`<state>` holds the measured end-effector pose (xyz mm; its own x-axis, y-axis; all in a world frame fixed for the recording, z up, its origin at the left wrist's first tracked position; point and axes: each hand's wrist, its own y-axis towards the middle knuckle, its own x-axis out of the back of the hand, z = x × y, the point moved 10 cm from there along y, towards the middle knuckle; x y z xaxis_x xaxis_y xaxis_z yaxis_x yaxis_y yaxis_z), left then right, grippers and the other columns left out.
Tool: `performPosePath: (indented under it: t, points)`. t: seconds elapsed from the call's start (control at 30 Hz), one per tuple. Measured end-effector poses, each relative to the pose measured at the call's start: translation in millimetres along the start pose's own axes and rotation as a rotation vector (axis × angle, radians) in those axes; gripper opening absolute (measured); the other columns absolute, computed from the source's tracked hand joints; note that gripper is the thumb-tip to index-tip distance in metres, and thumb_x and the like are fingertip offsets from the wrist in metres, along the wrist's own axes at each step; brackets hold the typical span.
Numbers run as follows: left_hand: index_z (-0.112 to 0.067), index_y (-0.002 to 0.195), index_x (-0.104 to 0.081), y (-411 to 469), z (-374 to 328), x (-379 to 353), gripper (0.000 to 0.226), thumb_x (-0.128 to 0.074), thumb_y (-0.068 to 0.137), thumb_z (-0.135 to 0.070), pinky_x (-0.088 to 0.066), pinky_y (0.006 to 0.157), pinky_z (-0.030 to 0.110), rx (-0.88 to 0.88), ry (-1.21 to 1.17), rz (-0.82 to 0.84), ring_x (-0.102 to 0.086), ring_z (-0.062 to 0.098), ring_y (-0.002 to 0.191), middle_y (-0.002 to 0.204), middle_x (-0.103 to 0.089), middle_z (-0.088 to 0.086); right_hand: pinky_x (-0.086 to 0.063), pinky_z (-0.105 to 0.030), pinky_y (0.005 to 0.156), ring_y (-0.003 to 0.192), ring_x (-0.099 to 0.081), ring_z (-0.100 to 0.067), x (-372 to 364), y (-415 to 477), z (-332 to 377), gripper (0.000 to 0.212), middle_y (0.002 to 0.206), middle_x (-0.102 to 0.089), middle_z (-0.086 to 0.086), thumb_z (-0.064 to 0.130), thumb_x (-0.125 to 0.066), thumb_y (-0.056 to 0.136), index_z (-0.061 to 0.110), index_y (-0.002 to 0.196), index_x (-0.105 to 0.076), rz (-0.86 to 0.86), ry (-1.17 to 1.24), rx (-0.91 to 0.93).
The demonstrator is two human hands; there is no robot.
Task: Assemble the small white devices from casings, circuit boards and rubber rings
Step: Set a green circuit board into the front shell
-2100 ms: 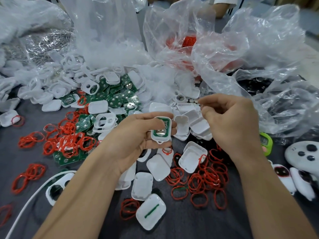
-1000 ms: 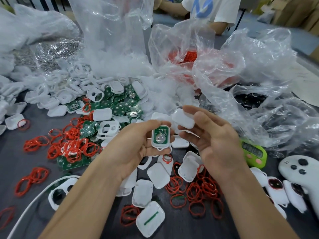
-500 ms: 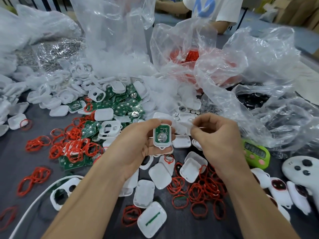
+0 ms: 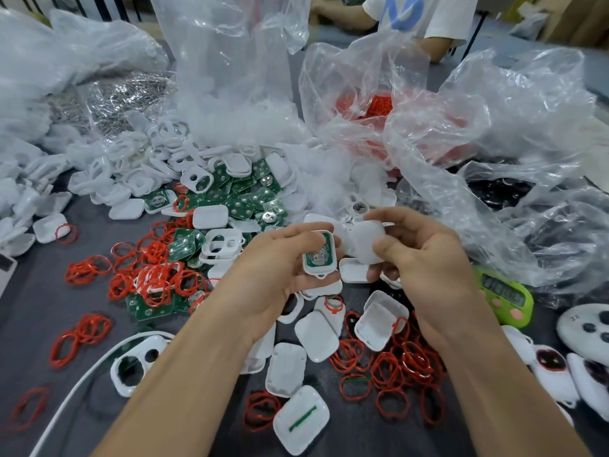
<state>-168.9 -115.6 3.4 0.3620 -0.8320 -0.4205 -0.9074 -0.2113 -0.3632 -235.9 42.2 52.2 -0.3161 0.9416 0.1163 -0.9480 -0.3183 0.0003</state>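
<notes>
My left hand point(image 4: 273, 268) grips a white casing half with a green circuit board point(image 4: 319, 255) seated in it, held face up above the table. Just to its right, my right hand point(image 4: 425, 255) pinches a plain white casing cover point(image 4: 368, 240) between thumb and fingers, close beside the board-filled half and apart from it. Loose white casing halves point(image 4: 316, 336) lie under and in front of both hands. Red rubber rings point(image 4: 405, 361) are scattered at the right front, with more red rings point(image 4: 155, 275) and green circuit boards point(image 4: 247, 199) heaped at the left.
Crumpled clear plastic bags point(image 4: 478, 153) rise behind and to the right. A green timer point(image 4: 504, 295) and finished white devices point(image 4: 553, 367) lie at the right. A white cable point(image 4: 75, 384) curves across the left front. Another person's arm point(image 4: 346, 14) is at the far edge.
My right hand has picked a white casing cover from the pile and brought it beside the board-filled half. My left hand has tilted that half slightly.
</notes>
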Motion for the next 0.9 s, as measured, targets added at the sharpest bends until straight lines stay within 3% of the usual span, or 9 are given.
performPosePath:
  t: [0.1, 0.2, 0.3, 0.47, 0.7, 0.9]
  points:
    - [-0.004, 0.107, -0.074, -1, -2, 1, 0.021, -0.058, 0.096, 0.006, -0.062, 0.063, 0.031, -0.025, 0.04, -0.023, -0.077, 0.026, 0.096, 0.104, -0.078, 0.018, -0.05, -0.025, 0.054, 0.06, -0.064, -0.013, 7, -1, 3, 0.031, 0.076, -0.075, -0.003, 0.005, -0.068, 0.093, 0.035, 0.086, -0.074, -0.075, -0.051, 0.046]
    - [-0.004, 0.104, -0.074, -2, -4, 1, 0.023, -0.058, 0.094, 0.009, -0.063, 0.062, 0.031, -0.042, 0.068, -0.027, -0.078, 0.024, 0.093, 0.101, -0.078, 0.018, -0.055, -0.027, 0.066, 0.067, -0.064, -0.008, 10, -1, 5, 0.032, 0.071, -0.073, 0.007, 0.009, -0.072, 0.092, 0.038, 0.08, -0.074, -0.115, -0.049, 0.076]
    - [-0.004, 0.102, -0.074, -2, -5, 0, 0.024, -0.057, 0.093, 0.011, -0.064, 0.063, 0.032, -0.052, 0.082, -0.027, -0.078, 0.022, 0.09, 0.099, -0.079, 0.017, -0.055, -0.017, 0.067, 0.071, -0.069, -0.003, 6, 0, 8, 0.04, 0.075, -0.075, 0.01, 0.002, -0.074, 0.091, 0.039, 0.076, -0.076, -0.078, 0.013, 0.086]
    - [-0.004, 0.099, -0.075, -3, -6, -2, 0.025, -0.057, 0.092, 0.013, -0.065, 0.066, 0.035, -0.059, 0.102, -0.022, -0.078, 0.021, 0.084, 0.094, -0.078, 0.015, -0.053, -0.016, 0.064, 0.067, -0.068, -0.006, 2, 0, 11, 0.039, 0.073, -0.075, 0.006, -0.002, -0.077, 0.085, 0.035, 0.072, -0.077, -0.042, 0.065, 0.096]
    - [-0.004, 0.099, -0.076, -2, -4, 1, 0.022, -0.06, 0.092, 0.009, -0.064, 0.062, 0.033, -0.057, 0.112, -0.046, -0.076, 0.021, 0.078, 0.089, -0.077, 0.015, -0.06, -0.034, 0.066, 0.067, -0.07, -0.019, 0, 0, 11, 0.032, 0.076, -0.076, -0.002, 0.0, -0.079, 0.085, 0.03, 0.074, -0.078, -0.022, 0.092, 0.098]
    - [-0.009, 0.092, -0.08, 0, 0, -2, 0.026, -0.057, 0.095, 0.002, -0.064, 0.064, 0.036, -0.007, 0.067, -0.006, -0.078, 0.026, 0.088, 0.096, -0.078, 0.019, -0.056, -0.022, 0.06, 0.063, -0.068, -0.012, 5, 3, 12, 0.034, 0.073, -0.075, 0.003, 0.002, -0.077, 0.086, 0.033, 0.073, -0.078, -0.047, 0.127, 0.096]
